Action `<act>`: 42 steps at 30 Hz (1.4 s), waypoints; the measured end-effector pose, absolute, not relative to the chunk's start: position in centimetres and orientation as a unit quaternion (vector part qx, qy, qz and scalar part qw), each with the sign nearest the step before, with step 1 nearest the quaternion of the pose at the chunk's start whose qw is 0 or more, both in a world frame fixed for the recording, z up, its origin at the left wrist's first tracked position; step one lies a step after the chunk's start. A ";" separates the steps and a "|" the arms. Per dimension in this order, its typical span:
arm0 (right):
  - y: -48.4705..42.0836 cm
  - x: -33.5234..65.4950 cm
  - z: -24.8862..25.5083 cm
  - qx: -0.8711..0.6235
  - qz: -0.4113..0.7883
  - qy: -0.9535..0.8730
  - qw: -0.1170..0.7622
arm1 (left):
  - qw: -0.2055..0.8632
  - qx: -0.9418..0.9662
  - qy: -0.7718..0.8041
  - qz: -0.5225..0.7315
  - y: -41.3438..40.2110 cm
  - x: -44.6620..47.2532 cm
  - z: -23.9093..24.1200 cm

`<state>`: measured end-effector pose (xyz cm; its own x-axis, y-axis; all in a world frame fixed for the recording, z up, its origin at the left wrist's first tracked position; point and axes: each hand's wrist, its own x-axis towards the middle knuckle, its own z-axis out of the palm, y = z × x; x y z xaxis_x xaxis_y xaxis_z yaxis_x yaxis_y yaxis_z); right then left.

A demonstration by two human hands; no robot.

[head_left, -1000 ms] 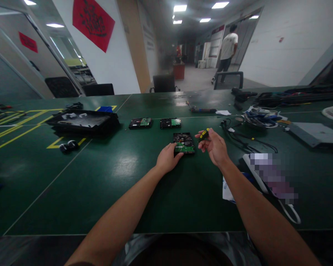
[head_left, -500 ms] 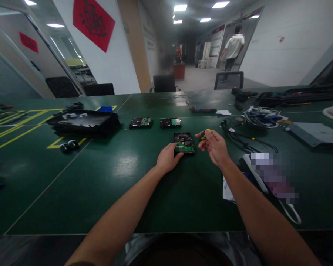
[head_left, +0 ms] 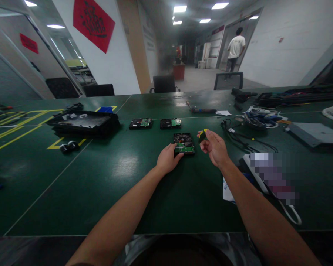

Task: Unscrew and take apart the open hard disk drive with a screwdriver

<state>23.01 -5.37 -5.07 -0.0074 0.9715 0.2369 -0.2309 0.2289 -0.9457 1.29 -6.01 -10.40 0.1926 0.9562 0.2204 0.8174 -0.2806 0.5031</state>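
A hard drive (head_left: 184, 139) lies flat on the green table, its green circuit board toward me. My left hand (head_left: 168, 158) is closed on its left side, fingers at the left edge and thumb by the near edge. Just right of the drive, above the table, my right hand (head_left: 214, 147) pinches a small yellow-and-black tool (head_left: 202, 136) that looks like a stubby screwdriver. Its tip is too small to make out. Beyond my hands two more hard drives lie side by side, one on the left (head_left: 140, 123) and one nearer the middle (head_left: 170, 123).
A black tray-like case (head_left: 83, 122) stands at left. To the right are black cables (head_left: 238, 138), a bundle of wires (head_left: 261, 116), a grey metal box (head_left: 318, 133) and a white-edged device (head_left: 255, 171). A long-handled tool (head_left: 202, 110) lies farther back. A person (head_left: 235, 48) walks in the background.
In my right hand the yellow-and-black tool has turned, showing more of its handle, and the fingers have curled in. My left hand and the drive stay put. The background person has moved right.
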 end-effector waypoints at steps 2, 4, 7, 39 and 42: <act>-5.3 23.1 -5.1 -0.367 0.499 -0.504 0.602 | 0.138 0.760 0.583 0.251 -6.0 1.3 -10.4; -5.3 23.1 -5.1 -0.366 0.497 -0.504 0.604 | 0.140 0.758 0.586 0.250 -6.0 1.3 -10.4; -5.2 23.0 -5.0 -0.361 0.503 -0.497 0.608 | 0.141 0.758 0.586 0.249 -6.0 1.3 -10.4; -5.2 23.1 -5.1 -0.341 0.515 -0.496 0.611 | 0.133 0.757 0.586 0.255 -5.9 1.4 -10.5; -5.3 23.1 -5.1 -0.338 0.522 -0.493 0.609 | 0.135 0.759 0.584 0.254 -5.9 1.4 -10.5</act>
<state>23.10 -5.31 -5.10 -0.0305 0.9686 0.2466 -0.3025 0.2262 -0.9259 1.37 -5.90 -10.50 0.1897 0.9549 0.2286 0.8175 -0.2825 0.5018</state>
